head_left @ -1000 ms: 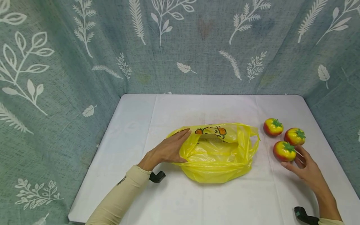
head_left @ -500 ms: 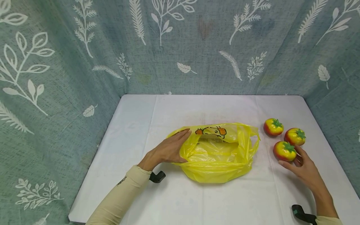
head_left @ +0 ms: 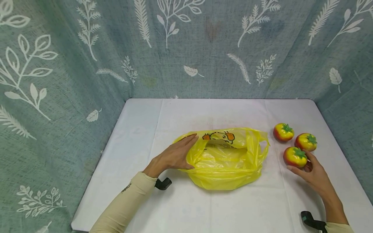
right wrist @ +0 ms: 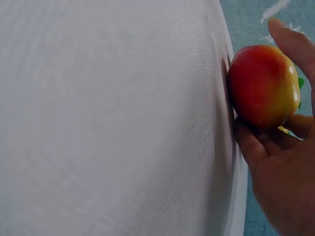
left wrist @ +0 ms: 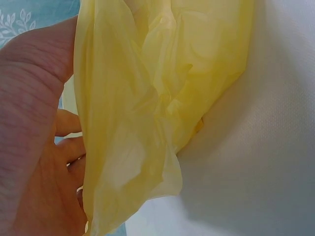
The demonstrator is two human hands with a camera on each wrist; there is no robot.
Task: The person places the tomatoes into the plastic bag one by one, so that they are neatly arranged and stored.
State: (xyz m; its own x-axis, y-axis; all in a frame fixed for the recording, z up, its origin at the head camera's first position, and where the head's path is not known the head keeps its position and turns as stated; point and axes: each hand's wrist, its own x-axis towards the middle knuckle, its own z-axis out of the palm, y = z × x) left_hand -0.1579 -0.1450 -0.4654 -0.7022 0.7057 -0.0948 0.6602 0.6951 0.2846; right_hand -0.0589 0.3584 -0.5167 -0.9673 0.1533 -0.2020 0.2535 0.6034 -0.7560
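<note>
A yellow plastic bag (head_left: 224, 179) lies on the table with its mouth spread and a cartoon print along the far side. My left hand (head_left: 176, 153) rests against the bag's left side, its fingers extended along the rim. In the left wrist view the yellow film (left wrist: 133, 113) covers the tips of my left thumb and fingers. On the right, my right hand (head_left: 316, 174) holds a red and yellow toy tomato (head_left: 293, 157), the thumb at its near side and the fingers around its right. In the right wrist view this tomato (right wrist: 263, 86) sits on the white cloth.
Two more toy tomatoes, one at the back (head_left: 283, 132) and one at the right (head_left: 306, 141), stand just beyond the held one. White cloth covers the table (head_left: 175, 207). A patterned green-blue curtain (head_left: 209, 74) encloses the back and sides.
My right hand has shifted slightly left and closed in around the near tomato, its thumb sliding along the near side. The left hand and the bag have stayed still.
</note>
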